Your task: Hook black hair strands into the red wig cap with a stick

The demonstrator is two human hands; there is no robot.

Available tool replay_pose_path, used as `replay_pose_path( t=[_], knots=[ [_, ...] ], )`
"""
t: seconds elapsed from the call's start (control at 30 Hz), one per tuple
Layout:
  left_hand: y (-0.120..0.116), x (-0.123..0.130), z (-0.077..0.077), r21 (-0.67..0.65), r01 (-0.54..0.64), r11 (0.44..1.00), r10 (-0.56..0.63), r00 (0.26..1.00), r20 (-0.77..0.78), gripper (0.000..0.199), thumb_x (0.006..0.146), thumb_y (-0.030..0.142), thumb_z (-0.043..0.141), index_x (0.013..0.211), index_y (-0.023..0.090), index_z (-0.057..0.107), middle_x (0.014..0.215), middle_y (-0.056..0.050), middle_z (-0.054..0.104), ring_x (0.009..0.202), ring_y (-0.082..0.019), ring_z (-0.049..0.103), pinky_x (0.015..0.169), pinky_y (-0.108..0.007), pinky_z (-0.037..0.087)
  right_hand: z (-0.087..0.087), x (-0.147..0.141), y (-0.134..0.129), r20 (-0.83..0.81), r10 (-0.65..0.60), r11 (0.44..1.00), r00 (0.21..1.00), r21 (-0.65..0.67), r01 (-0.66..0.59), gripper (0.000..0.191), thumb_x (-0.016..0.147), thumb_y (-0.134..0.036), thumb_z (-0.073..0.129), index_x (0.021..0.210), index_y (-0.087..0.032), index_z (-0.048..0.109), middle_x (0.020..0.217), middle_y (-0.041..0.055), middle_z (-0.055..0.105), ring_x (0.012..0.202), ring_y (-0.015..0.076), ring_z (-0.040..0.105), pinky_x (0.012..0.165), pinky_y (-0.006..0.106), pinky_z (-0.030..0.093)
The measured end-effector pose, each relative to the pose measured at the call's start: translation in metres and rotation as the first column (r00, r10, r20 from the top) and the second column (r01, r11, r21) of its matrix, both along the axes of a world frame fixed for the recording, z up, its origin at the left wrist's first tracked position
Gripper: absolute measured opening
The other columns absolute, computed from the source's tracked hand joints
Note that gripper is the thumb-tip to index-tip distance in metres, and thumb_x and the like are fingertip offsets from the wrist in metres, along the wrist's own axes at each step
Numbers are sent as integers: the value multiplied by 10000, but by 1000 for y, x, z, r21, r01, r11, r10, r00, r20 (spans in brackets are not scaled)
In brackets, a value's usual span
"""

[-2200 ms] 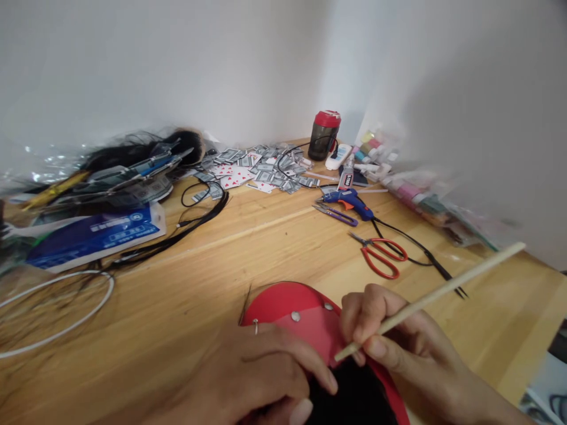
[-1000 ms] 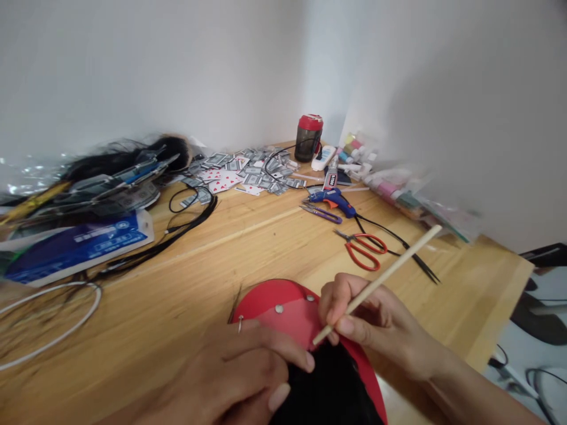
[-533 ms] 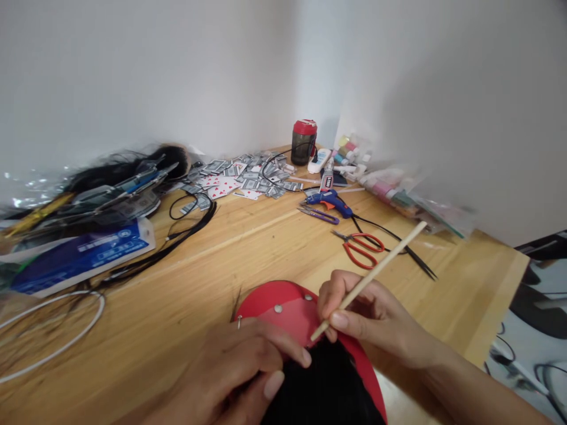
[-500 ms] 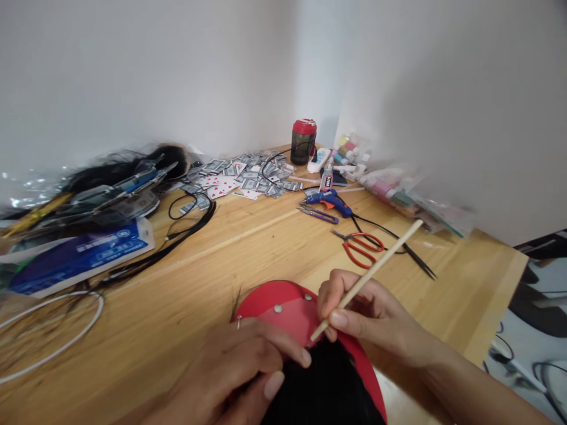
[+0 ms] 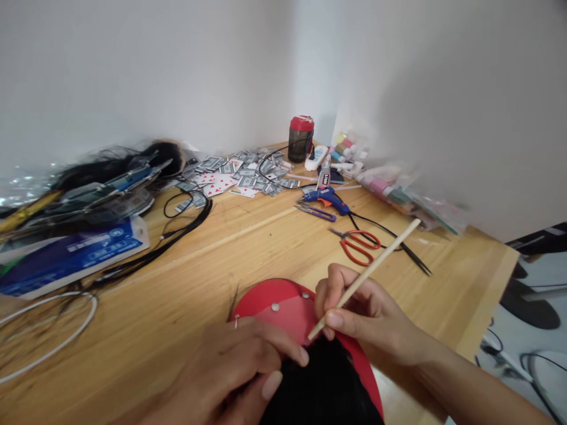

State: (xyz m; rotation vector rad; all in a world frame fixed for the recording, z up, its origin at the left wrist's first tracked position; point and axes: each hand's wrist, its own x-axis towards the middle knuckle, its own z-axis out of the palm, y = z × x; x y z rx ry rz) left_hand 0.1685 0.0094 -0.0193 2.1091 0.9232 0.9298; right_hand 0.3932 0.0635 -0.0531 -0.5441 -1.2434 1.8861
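In the head view, a red rounded form [image 5: 256,296] with pale round studs stands at the table's near edge, with black hair [image 5: 325,383] covering its near side. My left hand [image 5: 241,366] lies over its left part, index finger and thumb apart, fingertips resting on the hair. A pale wooden stick [image 5: 376,263] is pinched between the thumb and fingers of my right hand [image 5: 354,310]. The stick slants, its lower tip touching or very near the hair's upper edge. What lies under my left palm is hidden.
Red-handled scissors [image 5: 358,247], purple snips [image 5: 316,212], a blue glue gun [image 5: 328,199] and a glue tube [image 5: 324,176] lie beyond my right hand. Playing cards [image 5: 217,183] spread at the back. A blue package [image 5: 84,254] and white cable [image 5: 91,316] are left.
The view has shifted slightly, so everything appears a little further left. Both hands keep nearly the same pose, the stick still in my right hand at the hair's edge.
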Motion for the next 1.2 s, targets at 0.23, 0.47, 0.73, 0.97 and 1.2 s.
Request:
replay_pose_path(
  t=[0.23,0.47,0.73,0.97,1.2],
  knots=[
    [0,0,1,-5,3,1000,-4,1000,-14,201,902,77,537,979,257,584,998,62,733,897,-76,703,833,-138,514,-1,0,0,2,2,1000,1000,29,-2,179,868,-245,742,826,-198,574,706,-19,621,662,118,592,604,235,407],
    [0,0,1,-10,4,1000,-4,1000,-18,166,920,86,528,940,248,562,1004,73,724,883,-58,692,827,-122,497,-3,1,2,-40,35,998,999,47,-33,132,883,-194,724,858,-187,595,751,-13,629,686,105,580,619,228,399],
    [-2,-1,2,13,20,1000,-19,998,-53,186,912,78,532,976,249,562,1029,66,722,908,-61,693,835,-121,493,-6,2,3,-56,49,998,997,41,-47,130,879,-168,728,865,-184,600,756,-17,647,694,101,610,625,222,413],
    [-3,0,1,20,-2,1000,3,998,-62,186,933,88,506,985,261,553,1026,76,719,922,-57,690,844,-115,491,-6,2,4,-58,41,998,997,48,-38,134,872,-179,738,853,-182,605,749,-10,653,686,105,608,630,226,432],
    [-3,-1,1,12,-6,1000,7,998,-56,175,946,109,510,994,271,555,1038,69,729,928,-75,697,849,-140,495,-6,1,3,-67,20,999,998,45,-17,147,877,-178,737,855,-189,592,747,-14,657,684,104,621,627,224,437]
  ],
)
